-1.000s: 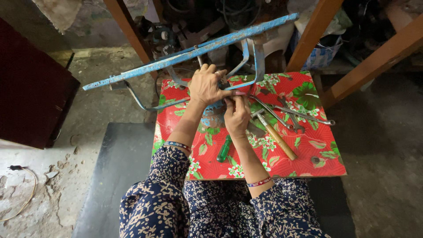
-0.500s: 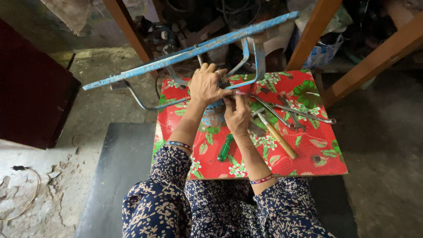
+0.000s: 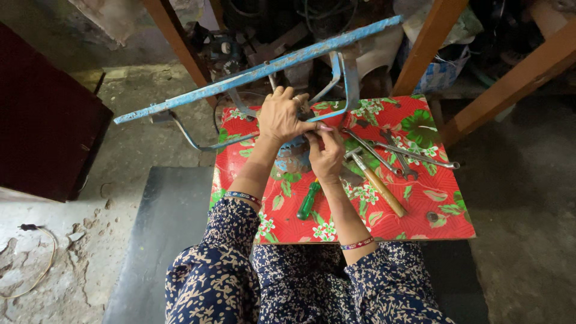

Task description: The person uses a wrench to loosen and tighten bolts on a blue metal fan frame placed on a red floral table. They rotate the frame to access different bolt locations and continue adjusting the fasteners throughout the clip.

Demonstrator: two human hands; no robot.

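1. nearest the viewer, the low table (image 3: 456,231) with its red floral cover shows its near edge just above the lap; a green-handled screwdriver (image 3: 309,200) lies near that edge, left of centre.
2. the right hand (image 3: 327,157) has its fingers closed together on a small part at the blue round housing (image 3: 293,157); what it pinches is too small to tell.
3. the left hand (image 3: 282,117) is clamped over the top of the same housing, where the blue metal frame (image 3: 258,72) meets it at mid-table.
4. judgement: keep the left hand pressing down so the frame does not swing while the right fingers work.
5. right of the hands lie a wooden-handled hammer (image 3: 378,183) and wrenches (image 3: 414,155); open cover remains only at the near right corner.
6. farther off, the frame's long bar overhangs the table's left and far edges, close to the wooden posts (image 3: 429,45); room to swing it looks tight.
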